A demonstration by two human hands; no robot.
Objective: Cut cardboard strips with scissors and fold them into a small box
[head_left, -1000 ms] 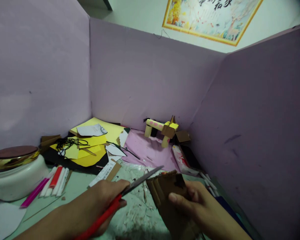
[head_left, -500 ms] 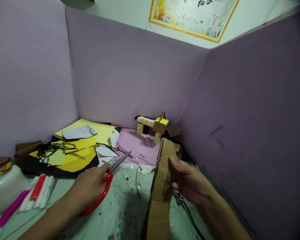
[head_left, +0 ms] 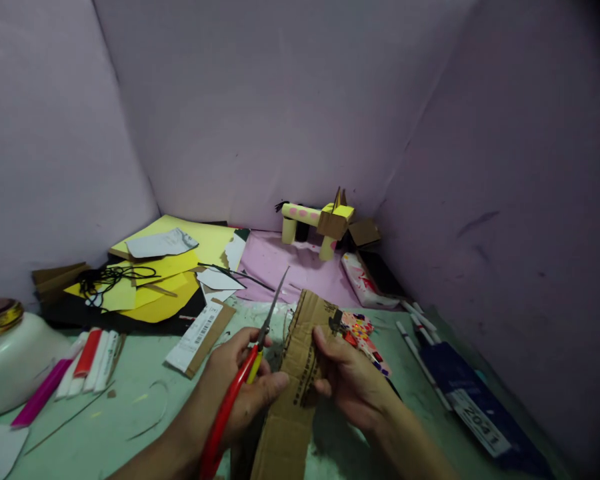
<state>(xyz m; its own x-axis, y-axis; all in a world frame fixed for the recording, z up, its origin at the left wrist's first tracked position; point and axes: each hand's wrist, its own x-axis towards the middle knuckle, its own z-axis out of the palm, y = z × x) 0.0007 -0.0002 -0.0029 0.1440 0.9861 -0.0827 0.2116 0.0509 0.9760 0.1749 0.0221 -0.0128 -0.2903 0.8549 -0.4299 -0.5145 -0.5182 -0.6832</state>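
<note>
My left hand (head_left: 225,387) is wrapped round a pair of scissors (head_left: 233,393) with red handles, a bit of yellow showing on the inner side. The blades look closed and point up and away from me. My left thumb reaches to the edge of a long strip of corrugated cardboard (head_left: 283,427). My right hand (head_left: 357,383) pinches this strip from the right, thumb on top. Dark printing runs along the strip, which is held tilted over the table. Its near end runs out of view at the bottom.
Yellow paper sheets (head_left: 173,303) and black cord (head_left: 103,283) lie at the left, near markers (head_left: 87,357) and a white jar (head_left: 15,373). A spotted paper animal (head_left: 300,214) stands at the back. Right lie a blue pouch (head_left: 460,380) and a white-and-red packet (head_left: 363,283). Purple panels (head_left: 290,113) enclose the table.
My view has tipped down and shows more of the table. My left hand has brought the scissors right, next to the cardboard, its thumb now at the strip. My right hand still grips the cardboard.
</note>
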